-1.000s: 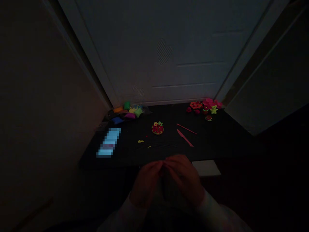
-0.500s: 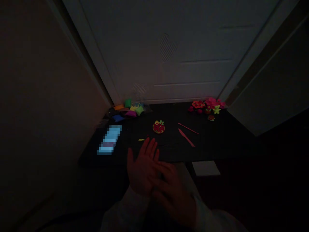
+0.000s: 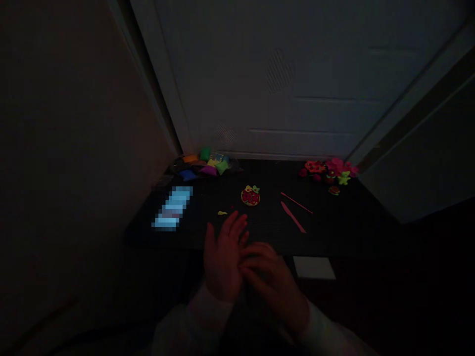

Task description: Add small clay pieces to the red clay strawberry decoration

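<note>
The scene is very dark. My left hand (image 3: 222,257) is held palm up with its fingers stretched out over the near edge of a black table (image 3: 334,222). My right hand (image 3: 272,282) lies flat across the left palm, fingers pressed on it; whether anything is between them is hidden. Beyond my fingertips lie a small yellow clay scrap (image 3: 221,213) and a round yellow and red clay piece (image 3: 250,196).
Two pink modelling sticks (image 3: 295,210) lie right of the round piece. Several coloured clay packets (image 3: 206,165) sit at the back left, pink and red clay figures (image 3: 330,170) at the back right. A lit phone (image 3: 172,207) glows at the left. A white door stands behind.
My hands went from fingertips pinched together in front of me to the left palm opened flat with the right hand laid over it. The view shifted slightly left.
</note>
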`<state>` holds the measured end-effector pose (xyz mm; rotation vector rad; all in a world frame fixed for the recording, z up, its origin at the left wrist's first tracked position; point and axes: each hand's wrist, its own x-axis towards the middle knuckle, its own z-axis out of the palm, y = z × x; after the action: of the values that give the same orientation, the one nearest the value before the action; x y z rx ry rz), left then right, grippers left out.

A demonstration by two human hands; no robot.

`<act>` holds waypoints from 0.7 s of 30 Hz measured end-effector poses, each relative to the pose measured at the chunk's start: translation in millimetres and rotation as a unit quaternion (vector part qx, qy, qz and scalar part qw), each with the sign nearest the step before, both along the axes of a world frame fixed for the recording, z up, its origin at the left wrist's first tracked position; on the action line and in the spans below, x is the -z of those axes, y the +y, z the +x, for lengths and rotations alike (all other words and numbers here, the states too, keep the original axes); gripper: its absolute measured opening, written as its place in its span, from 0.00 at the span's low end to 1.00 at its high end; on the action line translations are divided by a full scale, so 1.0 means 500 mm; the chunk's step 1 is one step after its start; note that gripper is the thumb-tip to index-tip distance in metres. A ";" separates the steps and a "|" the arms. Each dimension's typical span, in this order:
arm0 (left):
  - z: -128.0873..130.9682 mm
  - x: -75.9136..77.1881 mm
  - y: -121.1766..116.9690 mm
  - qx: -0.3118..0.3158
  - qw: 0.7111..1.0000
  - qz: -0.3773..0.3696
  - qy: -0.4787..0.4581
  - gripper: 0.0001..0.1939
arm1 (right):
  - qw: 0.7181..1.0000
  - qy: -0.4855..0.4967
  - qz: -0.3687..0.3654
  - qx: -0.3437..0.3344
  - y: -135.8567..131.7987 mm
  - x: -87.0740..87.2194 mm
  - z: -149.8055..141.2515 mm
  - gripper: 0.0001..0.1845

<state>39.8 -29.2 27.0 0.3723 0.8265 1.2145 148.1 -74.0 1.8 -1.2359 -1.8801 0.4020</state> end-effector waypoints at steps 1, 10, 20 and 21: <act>-0.003 0.005 0.007 -0.018 0.999 0.027 0.036 0.27 | 1.000 -0.016 -0.001 0.009 0.016 0.006 0.013 0.06; -0.061 0.056 0.079 -0.188 0.962 0.104 0.166 0.09 | 0.975 -0.217 -0.017 0.034 0.110 0.048 0.110 0.07; -0.079 0.080 0.114 -0.143 0.875 0.133 0.444 0.12 | 0.945 -0.326 0.018 -0.034 0.087 0.025 0.136 0.14; -0.079 0.080 0.116 -0.135 0.871 0.126 0.456 0.12 | 0.945 -0.325 0.021 -0.038 0.090 0.023 0.138 0.13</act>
<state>0.5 28.9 -13.0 1.1291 1.5697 1.4088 217.0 -28.9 -9.5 -1.3752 -2.4784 -0.0236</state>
